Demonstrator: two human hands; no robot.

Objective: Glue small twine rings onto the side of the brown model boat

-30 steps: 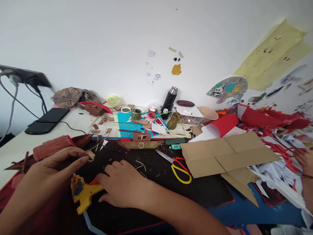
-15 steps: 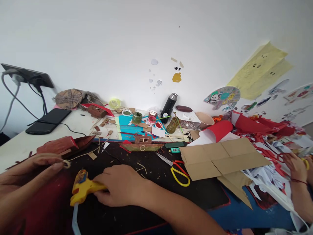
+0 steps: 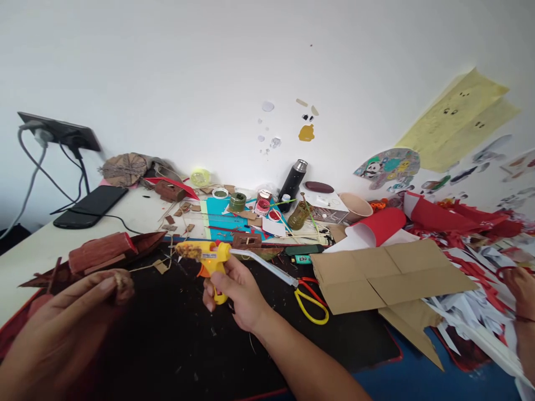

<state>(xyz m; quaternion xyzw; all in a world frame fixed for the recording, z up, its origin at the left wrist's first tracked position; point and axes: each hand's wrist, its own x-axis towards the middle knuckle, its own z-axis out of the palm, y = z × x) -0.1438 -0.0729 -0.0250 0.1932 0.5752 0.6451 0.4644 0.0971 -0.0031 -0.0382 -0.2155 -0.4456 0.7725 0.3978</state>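
My right hand (image 3: 234, 295) is wrapped round the handle of a yellow glue gun (image 3: 211, 259), raised above the black mat (image 3: 167, 351). The gun's brown-stained nozzle points left, and a long pale glue stick (image 3: 267, 266) runs out of its back. At the left my left hand (image 3: 83, 312) pinches a small coil of twine (image 3: 122, 283), partly hidden by the fingers. From it a strand stretches right to a cardboard scrap (image 3: 160, 267). Just behind that hand lies a red-brown model boat (image 3: 102, 253).
Scissors (image 3: 311, 303) and cardboard sheets (image 3: 388, 273) lie to the right. Paint jars (image 3: 237, 203), a black flask (image 3: 292, 181) and a small green boat (image 3: 267, 253) stand behind. A phone (image 3: 90, 207) is at the left. Another person's hand (image 3: 522, 289) is at the far right.
My right hand has lifted the glue gun and turned it, so its nozzle now points left. My left hand has moved slightly right with the twine.
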